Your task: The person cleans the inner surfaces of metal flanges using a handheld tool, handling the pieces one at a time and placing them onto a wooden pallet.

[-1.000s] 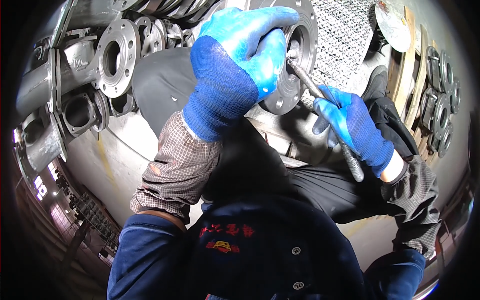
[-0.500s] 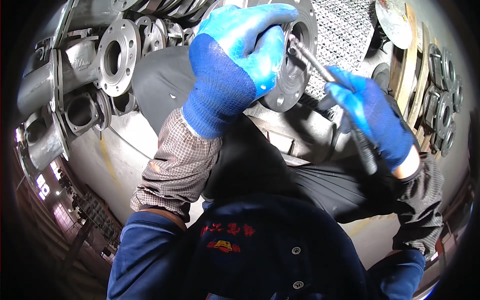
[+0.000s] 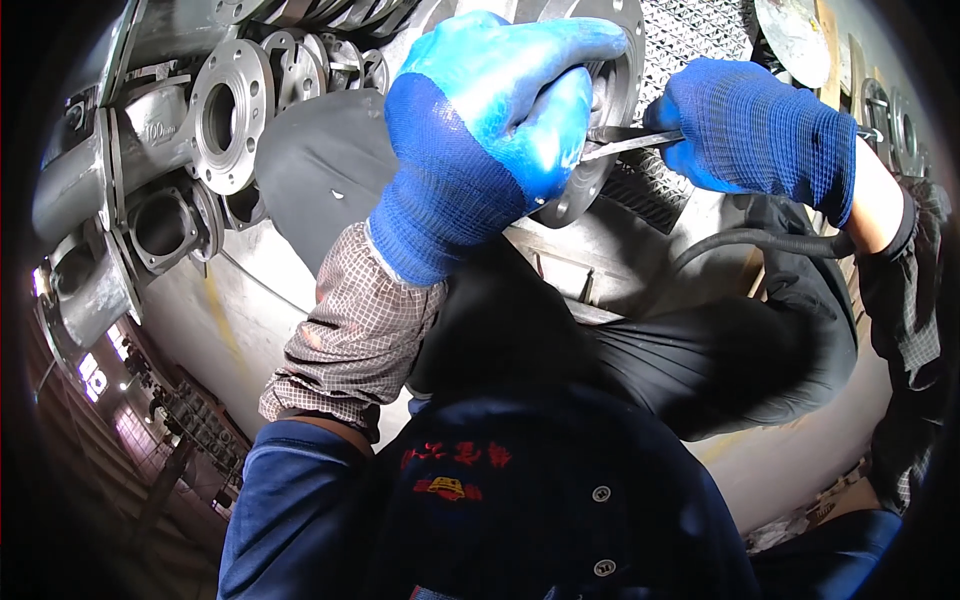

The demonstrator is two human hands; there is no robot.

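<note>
A round grey metal flanged casting [image 3: 577, 203] stands in front of me, its bore partly covered by my left hand [image 3: 505, 110]. That hand, in a blue coated glove, is closed over the flange, index finger and thumb reaching across its face. My right hand [image 3: 755, 130], also gloved in blue, is closed around a narrow flat metal tool [image 3: 640, 145]. The tool's end points at the bore, close to my left thumb; whether it touches the casting, I cannot tell. A black hose [image 3: 770, 238] passes below my right wrist.
Grey flanged castings [image 3: 232, 115] crowd the left side, several with open bores. Beyond the casting lies a patterned metal surface [image 3: 695, 45]. More flanged parts [image 3: 905, 130] sit at the far right by wooden slats. My knees, in black trousers [image 3: 320, 150], flank the work.
My right hand has moved up and turned palm down. The rod-shaped tool it held no longer shows in it; a narrow flat metal tool does. My left hand and the casting shifted slightly right.
</note>
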